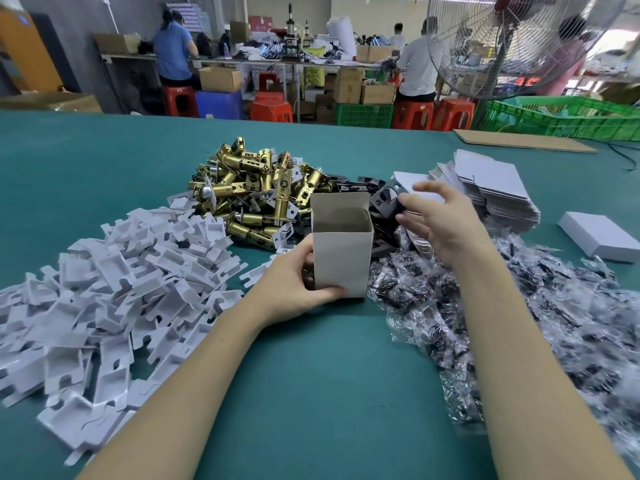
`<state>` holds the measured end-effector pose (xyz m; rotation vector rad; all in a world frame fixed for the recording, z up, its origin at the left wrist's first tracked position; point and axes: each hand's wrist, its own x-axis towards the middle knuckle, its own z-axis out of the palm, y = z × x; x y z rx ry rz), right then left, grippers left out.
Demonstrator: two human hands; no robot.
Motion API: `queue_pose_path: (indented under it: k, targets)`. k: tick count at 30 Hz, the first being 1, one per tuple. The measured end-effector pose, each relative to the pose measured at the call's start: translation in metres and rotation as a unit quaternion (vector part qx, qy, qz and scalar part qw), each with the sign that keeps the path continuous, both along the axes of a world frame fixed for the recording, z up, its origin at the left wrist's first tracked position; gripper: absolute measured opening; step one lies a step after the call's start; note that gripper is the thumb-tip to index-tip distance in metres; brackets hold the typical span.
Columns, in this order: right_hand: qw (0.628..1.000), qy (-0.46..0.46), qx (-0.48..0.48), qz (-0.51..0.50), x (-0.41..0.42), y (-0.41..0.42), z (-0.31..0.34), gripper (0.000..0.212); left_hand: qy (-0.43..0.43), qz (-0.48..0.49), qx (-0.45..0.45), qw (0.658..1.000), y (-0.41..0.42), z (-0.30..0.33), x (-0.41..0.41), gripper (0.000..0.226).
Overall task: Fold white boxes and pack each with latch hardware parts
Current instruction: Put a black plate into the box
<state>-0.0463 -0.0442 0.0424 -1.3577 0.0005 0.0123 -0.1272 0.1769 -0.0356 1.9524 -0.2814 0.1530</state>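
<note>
The left hand point(294, 282) grips a white box point(341, 247) that stands upright and open on the green worktop point(311, 375). The right hand point(440, 220) hangs over dark metal plates point(384, 199) behind the box, fingers bent, and I cannot tell if it holds one. Gold latches point(256, 188) are piled behind, white inserts point(121, 282) left, bagged screws point(519, 306) right, flat boxes point(485, 185) beyond.

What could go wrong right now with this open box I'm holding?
1. Only the left hand steadies the box, low on its side; a heavy part dropped in might tip it.
2. The right hand reaches over crowded black plates and bagged screws, so it might snag extra pieces.
</note>
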Motion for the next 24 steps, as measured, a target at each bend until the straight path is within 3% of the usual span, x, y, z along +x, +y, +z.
queue_pose_path:
  k: [3, 8, 16, 21, 24]
  targets:
    - [0.995, 0.016, 0.062, 0.072, -0.006, -0.008, 0.014, 0.03, 0.001, -0.001, 0.0, 1.0, 0.0, 0.0, 0.0, 0.07]
    - [0.99, -0.002, 0.079, 0.117, -0.015, -0.01, 0.028, 0.02, -0.002, 0.003, 0.007, 1.0, 0.001, -0.003, 0.001, 0.068]
    - [0.986, -0.081, -0.082, 0.12, -0.02, -0.016, 0.044, 0.011, -0.019, 0.036, 0.028, 0.999, 0.002, -0.009, 0.005, 0.069]
    - [0.981, -0.097, -0.028, 0.166, -0.027, -0.011, 0.051, 0.022, -0.022, 0.076, 0.029, 0.996, 0.002, -0.013, 0.009, 0.062]
    - [0.968, -0.11, -0.042, 0.222, -0.035, -0.006, 0.056, 0.034, -0.023, 0.09, 0.055, 0.994, 0.002, -0.011, 0.011, 0.062]
